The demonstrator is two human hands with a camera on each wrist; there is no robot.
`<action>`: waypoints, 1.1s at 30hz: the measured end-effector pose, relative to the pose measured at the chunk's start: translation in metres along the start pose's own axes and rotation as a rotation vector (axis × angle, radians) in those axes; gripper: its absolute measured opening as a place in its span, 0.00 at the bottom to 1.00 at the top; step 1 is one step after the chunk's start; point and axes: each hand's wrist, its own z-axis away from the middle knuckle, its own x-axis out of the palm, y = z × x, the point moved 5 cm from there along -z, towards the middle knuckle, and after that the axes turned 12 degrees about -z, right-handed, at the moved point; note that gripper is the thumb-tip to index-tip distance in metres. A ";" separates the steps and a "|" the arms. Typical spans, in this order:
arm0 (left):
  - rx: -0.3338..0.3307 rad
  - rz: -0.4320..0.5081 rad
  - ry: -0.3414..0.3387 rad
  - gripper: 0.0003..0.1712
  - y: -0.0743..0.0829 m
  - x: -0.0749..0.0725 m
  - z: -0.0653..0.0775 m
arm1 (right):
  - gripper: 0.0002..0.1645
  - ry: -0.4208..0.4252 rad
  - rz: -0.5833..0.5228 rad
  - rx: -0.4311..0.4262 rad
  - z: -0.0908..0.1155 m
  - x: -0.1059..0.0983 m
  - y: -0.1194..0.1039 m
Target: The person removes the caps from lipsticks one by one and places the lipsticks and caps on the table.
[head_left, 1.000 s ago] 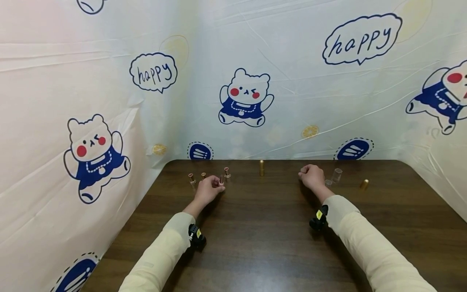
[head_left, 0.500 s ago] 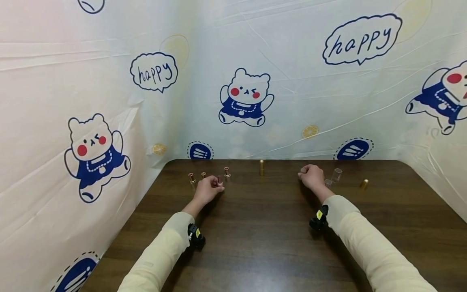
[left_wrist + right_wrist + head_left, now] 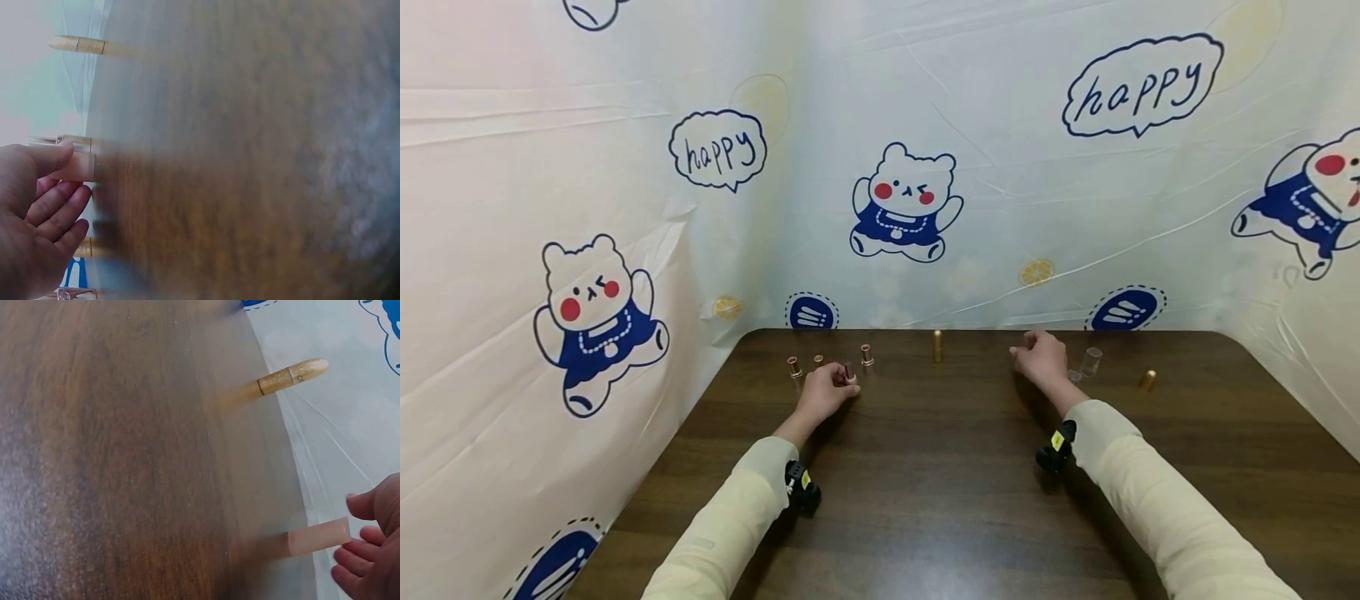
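Observation:
In the head view, my left hand (image 3: 823, 392) is at the table's far left, pinching a pink lipstick tube (image 3: 850, 376) that stands upright. The left wrist view shows the thumb laid over this pale pink tube (image 3: 80, 167), with the other fingers below it. My right hand (image 3: 1042, 362) is at the far right of the middle. In the right wrist view, its thumb and fingers are apart beside a pale pink cylinder (image 3: 320, 537) standing on the table. The head view hides that cylinder behind the hand. A gold bullet-shaped lipstick (image 3: 937, 346) stands between both hands.
Metallic lipstick tubes (image 3: 793, 367) stand around the left hand, one of them (image 3: 867, 355) just behind it. Clear caps (image 3: 1092, 362) and a gold cap (image 3: 1147, 380) are right of the right hand. A printed curtain borders the wooden table (image 3: 940, 483).
My left hand and the pink lipstick tube have shifted slightly left. The right hand has lifted a little, and its fingers have loosened.

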 end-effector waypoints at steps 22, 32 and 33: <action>0.012 -0.021 -0.002 0.12 -0.001 -0.001 0.000 | 0.23 0.127 -0.156 -0.136 0.001 0.027 -0.044; 0.008 -0.038 -0.006 0.11 -0.002 0.000 0.000 | 0.25 -0.026 -0.164 -0.114 -0.001 0.059 -0.056; 0.006 -0.038 -0.007 0.11 -0.002 0.000 0.000 | 0.25 -0.041 -0.173 -0.116 -0.002 0.062 -0.057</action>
